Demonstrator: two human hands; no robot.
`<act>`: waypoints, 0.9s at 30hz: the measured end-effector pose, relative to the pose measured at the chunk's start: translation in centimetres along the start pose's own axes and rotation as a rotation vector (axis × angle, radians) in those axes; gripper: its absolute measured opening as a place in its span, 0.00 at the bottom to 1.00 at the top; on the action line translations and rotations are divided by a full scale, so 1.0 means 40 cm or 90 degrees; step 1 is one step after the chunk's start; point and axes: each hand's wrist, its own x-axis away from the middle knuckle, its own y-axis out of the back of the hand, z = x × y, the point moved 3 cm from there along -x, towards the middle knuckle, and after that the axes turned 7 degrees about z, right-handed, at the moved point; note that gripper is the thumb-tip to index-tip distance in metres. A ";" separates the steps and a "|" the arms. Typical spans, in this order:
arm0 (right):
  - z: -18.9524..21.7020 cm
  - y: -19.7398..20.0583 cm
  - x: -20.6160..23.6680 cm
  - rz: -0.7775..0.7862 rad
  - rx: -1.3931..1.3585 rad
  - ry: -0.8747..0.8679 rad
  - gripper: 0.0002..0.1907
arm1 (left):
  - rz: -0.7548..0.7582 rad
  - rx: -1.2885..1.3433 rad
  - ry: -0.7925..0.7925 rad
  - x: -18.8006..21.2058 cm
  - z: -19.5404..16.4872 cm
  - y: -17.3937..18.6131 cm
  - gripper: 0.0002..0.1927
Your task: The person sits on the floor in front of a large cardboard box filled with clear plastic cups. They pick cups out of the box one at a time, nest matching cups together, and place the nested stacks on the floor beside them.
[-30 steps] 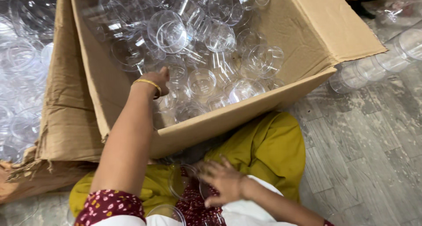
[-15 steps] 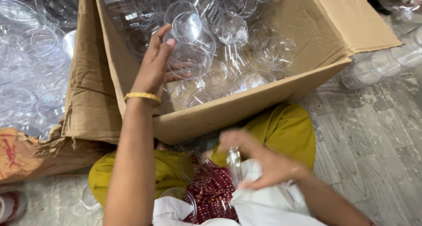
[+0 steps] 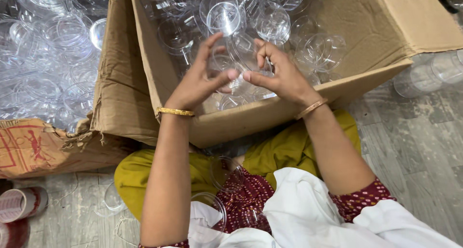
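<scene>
Both hands were raised over the open cardboard box (image 3: 270, 115), working 1 clear plastic cup (image 3: 236, 67) between them. The left hand (image 3: 200, 79) was part-closed, thumb pressed in toward the cup's lower edge and fingers spread up along its left side. The right hand (image 3: 279, 77) was curled, thumb meeting the left thumb at the cup's base and fingers hooked over its right side. Judged step: handling or separating a single cup just above the heap; whether 2 nested pieces were involved could not be told, the plastic being transparent.

The cup lay directly between the 2 hands, touching both, above the loose clear cups (image 3: 270, 21) filling the box. Any next move would call for a light, even grip, since thin plastic of this kind probably flexes and slips.

More clear containers (image 3: 53, 50) lay heaped left of the box; the grey floor (image 3: 419, 147) lay to the right.
</scene>
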 end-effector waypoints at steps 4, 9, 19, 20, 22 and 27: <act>0.023 0.009 0.017 0.007 -0.128 -0.055 0.38 | 0.019 -0.146 -0.153 -0.002 -0.011 -0.008 0.54; 0.069 0.004 0.030 -0.030 -0.208 0.012 0.53 | -0.057 -0.202 -0.087 0.001 -0.009 -0.005 0.59; 0.073 0.007 0.029 0.021 -0.191 0.043 0.51 | -0.045 -0.250 -0.118 0.001 -0.017 -0.011 0.59; 0.075 0.008 0.029 0.012 -0.193 0.033 0.50 | -0.046 -0.230 -0.075 0.000 -0.011 -0.010 0.60; 0.083 0.004 0.030 0.034 -0.215 0.032 0.50 | -0.037 -0.270 -0.159 0.001 -0.018 -0.013 0.58; 0.090 0.005 0.027 0.067 -0.209 0.002 0.50 | -0.038 -0.280 -0.194 0.002 -0.018 -0.014 0.56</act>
